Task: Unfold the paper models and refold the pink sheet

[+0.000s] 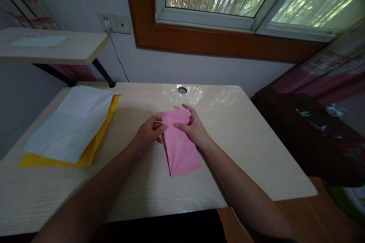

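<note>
Two hands on a folded pink paper at the middle of the desk.
The left hand (148,132) pinches the left edge of the pink paper (182,146), thumb on top; the right hand (196,127) grips its upper right side, thumb flat on the face, on the desk (245,140). To handle it well, line up the layers at the left edge before pressing, then smooth the fan of creases outward with light thumb pressure. A green rounded thing (340,199) at lower right may be a tub; its contents cannot be told.
</note>
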